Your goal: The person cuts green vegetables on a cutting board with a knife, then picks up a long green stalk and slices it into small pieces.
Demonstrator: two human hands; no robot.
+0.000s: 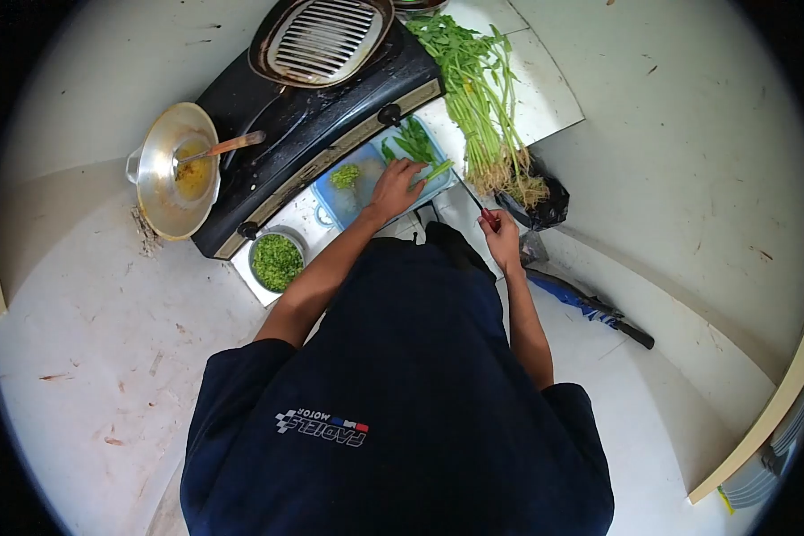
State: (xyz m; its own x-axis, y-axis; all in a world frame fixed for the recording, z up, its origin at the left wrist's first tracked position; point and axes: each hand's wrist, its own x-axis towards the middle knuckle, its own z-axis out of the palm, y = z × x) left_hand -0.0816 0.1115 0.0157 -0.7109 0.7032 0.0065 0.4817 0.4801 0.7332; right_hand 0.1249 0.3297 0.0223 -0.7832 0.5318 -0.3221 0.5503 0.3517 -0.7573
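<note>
Well, the left hand (398,185) holds stalks (439,170), the right hand (500,234) a knife (470,194).

Lighting: bright overall, with a pale cast; direction of the source uncertain. Brightest areas: white tiles (549,89) at upper right, near-washed-out, and pale floor (590,362) at lower right. Glare: whitish sheen on the metal wok (156,183), left of the frame. Shadows: soft-edged, greyish, one broad patch at far left. Darks: navy shirt (411,357), lower centre, folds faint. Sharpness: fair at centre; leafy greens (487,107) distinct in outline, finest detail soft; shirt lettering (330,427) legible, inverted. Distortion: strong fisheye; pale board (761,424) at lower right bowed. Borders: black corners, bluish rim at lower left, thin red line down left edge.
</note>
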